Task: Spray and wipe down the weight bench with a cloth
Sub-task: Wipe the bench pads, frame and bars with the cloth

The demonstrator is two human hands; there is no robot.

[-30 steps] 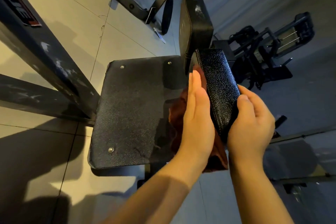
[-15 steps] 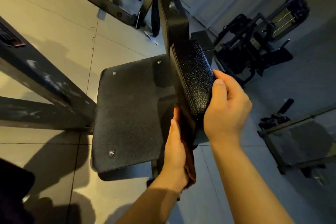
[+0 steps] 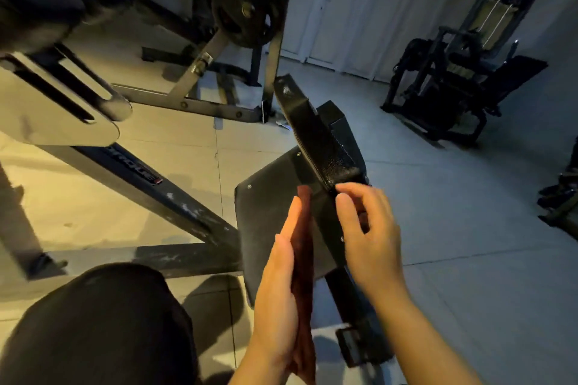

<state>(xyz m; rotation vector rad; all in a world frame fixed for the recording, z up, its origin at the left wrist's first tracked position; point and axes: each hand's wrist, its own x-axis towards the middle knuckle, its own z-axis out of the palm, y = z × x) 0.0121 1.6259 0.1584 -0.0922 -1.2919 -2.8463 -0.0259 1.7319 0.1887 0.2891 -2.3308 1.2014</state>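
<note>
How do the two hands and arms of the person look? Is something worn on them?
Both forearms are bare as far as the picture shows; no sleeve is visible. The left hand and the right hand wear no gloves. I see no ring, watch or bracelet. The light is dim, so small details may be missed.

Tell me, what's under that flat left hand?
A reddish-brown cloth lies under the left hand, pressed flat against the side of the upright black pad. The pad surface beneath the cloth is covered.
</note>
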